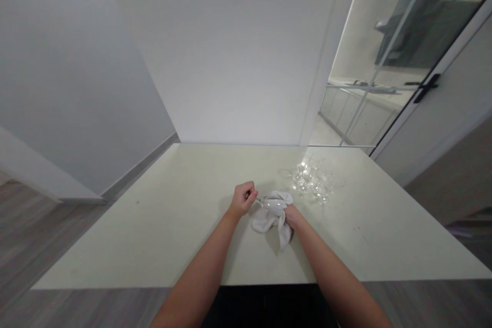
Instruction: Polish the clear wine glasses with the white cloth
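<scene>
My left hand [243, 199] is closed in a fist around the stem end of a clear stemmed glass [273, 206]. The glass lies on its side in the air over the table, its bowl pointing right. A white cloth [263, 222] wraps behind and around the bowl, with loose folds hanging down. At the bowl's rim, my right hand [292, 216] is closed on the cloth; its fingers are mostly hidden by the fabric. Whether any fingers reach inside the bowl, I cannot tell.
Several clear stemmed glasses [309, 177] stand or lie close together on the pale table [172, 205], right of my hands. A white wall [238, 61] borders the table's far edge. A glazed door with a black handle [426, 87] is at the right.
</scene>
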`<state>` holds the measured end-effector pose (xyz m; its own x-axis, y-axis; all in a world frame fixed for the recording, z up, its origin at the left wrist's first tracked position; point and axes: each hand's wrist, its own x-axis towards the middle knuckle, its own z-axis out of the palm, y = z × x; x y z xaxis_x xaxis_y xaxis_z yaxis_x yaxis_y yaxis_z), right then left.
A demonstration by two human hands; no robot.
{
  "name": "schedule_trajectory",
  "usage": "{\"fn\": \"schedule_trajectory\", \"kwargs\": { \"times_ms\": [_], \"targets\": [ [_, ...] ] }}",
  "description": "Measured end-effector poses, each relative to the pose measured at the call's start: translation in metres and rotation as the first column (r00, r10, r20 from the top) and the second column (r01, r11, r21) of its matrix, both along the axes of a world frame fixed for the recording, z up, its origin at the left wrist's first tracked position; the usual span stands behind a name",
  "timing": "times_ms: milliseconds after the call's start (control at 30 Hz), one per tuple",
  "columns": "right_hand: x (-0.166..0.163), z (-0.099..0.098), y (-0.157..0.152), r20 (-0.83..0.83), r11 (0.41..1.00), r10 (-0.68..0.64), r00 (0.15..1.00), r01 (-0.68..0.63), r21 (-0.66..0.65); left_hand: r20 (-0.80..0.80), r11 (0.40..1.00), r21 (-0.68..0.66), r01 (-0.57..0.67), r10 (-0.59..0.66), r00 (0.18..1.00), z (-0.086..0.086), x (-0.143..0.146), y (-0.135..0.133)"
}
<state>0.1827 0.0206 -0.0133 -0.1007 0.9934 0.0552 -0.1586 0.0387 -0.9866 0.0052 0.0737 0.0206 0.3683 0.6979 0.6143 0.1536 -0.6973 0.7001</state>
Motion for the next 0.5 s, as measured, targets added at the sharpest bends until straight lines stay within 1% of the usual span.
{"fn": "schedule_trajectory", "kwargs": {
  "times_ms": [67,133,300,400,500],
  "targets": [
    [0.0002,0.0013,-0.0012,-0.04,0.999,-0.009,0.999,0.007,-0.038,0.009,1.0,-0.014,0.004,-0.004,1.0,0.0006,0.0003,-0.0002],
    [0.0005,0.0027,-0.0029,-0.03,0.997,-0.047,0.998,0.045,-0.059,0.021,1.0,-0.023,0.007,-0.007,1.0,0.0014,0.0007,-0.0005],
    [0.0044,0.0043,-0.0056,0.112,0.992,-0.128,0.986,0.126,0.018,0.027,0.999,-0.04,-0.013,0.014,1.0,0.0023,0.0019,0.0003],
    [0.0074,0.0034,-0.0047,0.155,0.996,-0.083,0.984,0.079,0.034,0.031,0.994,-0.095,-0.055,0.059,0.998,0.0002,0.002,0.0035],
    [0.0078,0.0042,-0.0032,0.224,0.996,0.02,0.974,-0.039,0.078,0.059,0.983,-0.169,-0.073,0.084,0.995,-0.0038,0.0017,0.0081]
  ]
}}
